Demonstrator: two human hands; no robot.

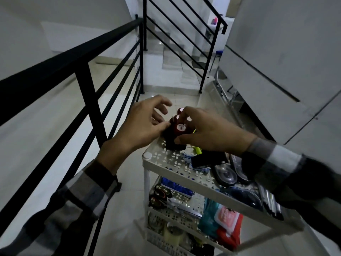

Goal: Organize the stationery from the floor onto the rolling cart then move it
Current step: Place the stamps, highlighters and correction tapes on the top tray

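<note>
A white rolling cart (162,159) with perforated shelves stands in front of me. At the far corner of its top shelf, my right hand (208,130) grips a cluster of dark red cylinders with white caps (180,126) standing in a black holder (174,145). My left hand (142,124) is beside them, fingers spread, its fingertips touching the holder's left side. Also on the top shelf lie a yellow-green marker (197,150), a black stapler-like item (208,160), tape dispensers (226,175) and pens (270,200).
A black stair railing (88,85) runs close along the left. Lower shelves hold scissors (160,193), a blue box (175,187) and wipe packs (225,218). A grey cabinet (276,71) stands right; stairs (177,58) rise ahead across pale tiled floor.
</note>
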